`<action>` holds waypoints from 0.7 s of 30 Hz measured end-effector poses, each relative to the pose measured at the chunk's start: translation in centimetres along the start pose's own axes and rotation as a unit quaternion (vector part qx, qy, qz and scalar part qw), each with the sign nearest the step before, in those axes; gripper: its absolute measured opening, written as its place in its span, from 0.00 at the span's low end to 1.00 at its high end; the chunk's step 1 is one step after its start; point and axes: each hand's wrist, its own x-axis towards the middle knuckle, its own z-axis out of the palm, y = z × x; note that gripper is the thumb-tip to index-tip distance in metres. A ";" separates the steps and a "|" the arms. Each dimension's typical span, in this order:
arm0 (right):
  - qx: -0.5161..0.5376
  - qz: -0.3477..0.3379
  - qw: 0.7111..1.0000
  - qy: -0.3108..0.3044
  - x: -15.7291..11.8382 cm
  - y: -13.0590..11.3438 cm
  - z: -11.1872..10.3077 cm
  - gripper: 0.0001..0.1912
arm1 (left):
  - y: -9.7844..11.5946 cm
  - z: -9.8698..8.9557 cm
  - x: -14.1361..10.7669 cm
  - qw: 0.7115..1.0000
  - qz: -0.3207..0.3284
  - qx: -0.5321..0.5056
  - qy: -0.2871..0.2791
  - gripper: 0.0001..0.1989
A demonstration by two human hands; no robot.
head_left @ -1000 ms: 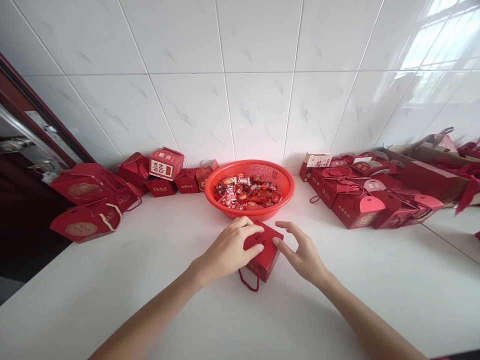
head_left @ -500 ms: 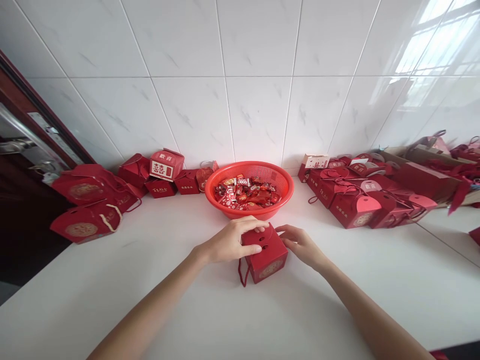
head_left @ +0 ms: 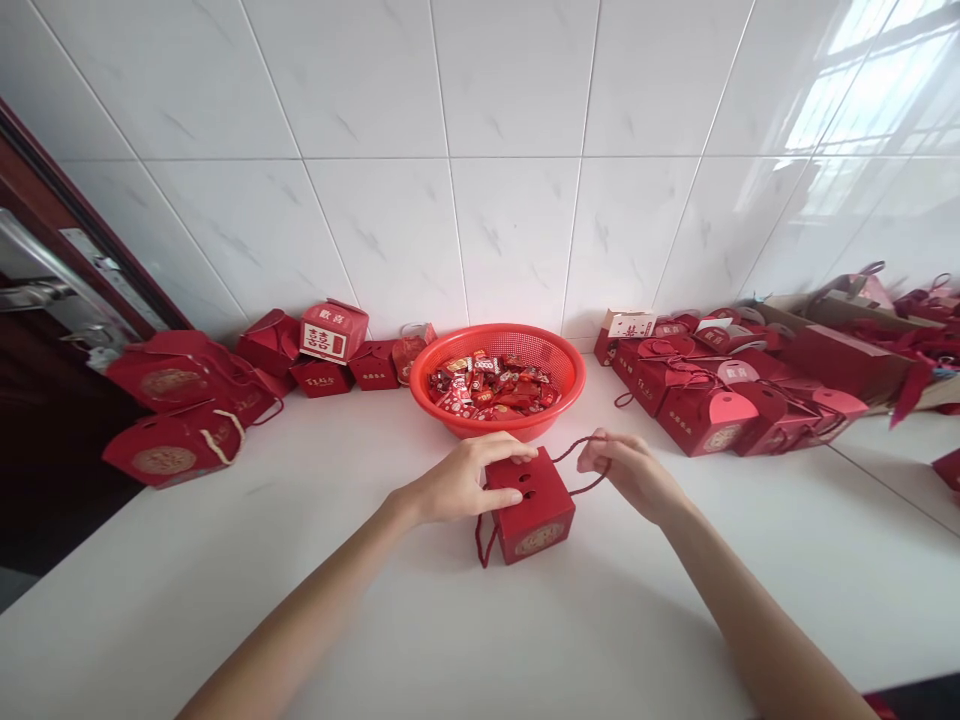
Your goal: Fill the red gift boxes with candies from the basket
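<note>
A small red box [head_left: 536,507] with two holes in its top and a gold round print on its front stands on the white table [head_left: 465,630]. My left hand [head_left: 480,478] is closed over its left side, thumb and fingers on the top. My right hand [head_left: 624,466] pinches a dark red cord loop [head_left: 589,488] that comes out of the box's right side. A second cord loop [head_left: 486,540] hangs at the left side. Behind the box sits a red plastic basket [head_left: 498,428] holding wrapped sweets [head_left: 491,385].
Red boxes [head_left: 169,458] stand at the left beside a dark door [head_left: 45,420]. Smaller ones [head_left: 322,376] line the tiled wall [head_left: 375,240]. At the right is a group of red boxes [head_left: 705,415], with an open carton [head_left: 840,350] behind it.
My right hand has moved right, away from the box, and now pinches the right cord loop, drawn out sideways. My left hand has stayed on the box.
</note>
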 end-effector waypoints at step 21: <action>-0.288 -0.183 0.939 -0.053 -1.7 0.4 2.4 0.04 | -0.1 -0.1 0.2 0.971 -0.234 -0.044 -0.011 0.28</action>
